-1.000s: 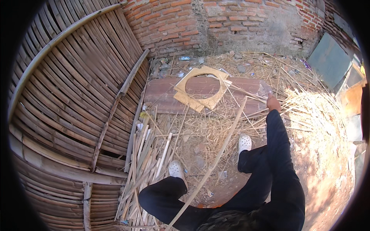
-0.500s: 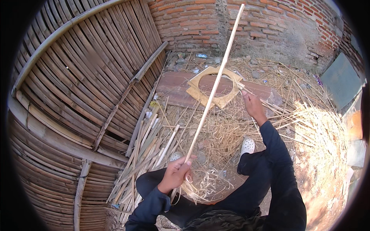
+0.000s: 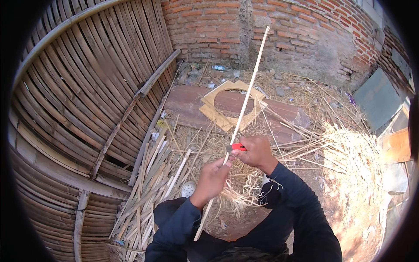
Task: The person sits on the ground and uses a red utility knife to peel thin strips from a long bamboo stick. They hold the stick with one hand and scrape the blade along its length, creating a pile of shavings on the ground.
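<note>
A long pale bamboo strip (image 3: 248, 94) slants from near my lap up toward the brick wall. My left hand (image 3: 213, 180) is closed around its lower part, and the strip's near end sticks out below the palm. Just above, my right hand (image 3: 256, 152) grips a red-handled cutter knife (image 3: 238, 147), its blade end against the strip. The right hand's fingers are partly hidden behind its back. Curly pale shavings (image 3: 240, 192) lie below my hands.
A yellowish board with a round hole (image 3: 209, 111) lies on a reddish-brown slab (image 3: 181, 98). Split bamboo strips (image 3: 144, 192) are heaped beside the slatted bamboo wall (image 3: 100, 87) at left. Straw-like shavings (image 3: 349, 148) cover the ground at right. A brick wall (image 3: 297, 39) stands behind.
My right hand has come back from beside the holed board to the strip, with the red knife now visible. My left hand has shifted up and right; the strip's far end sits lower.
</note>
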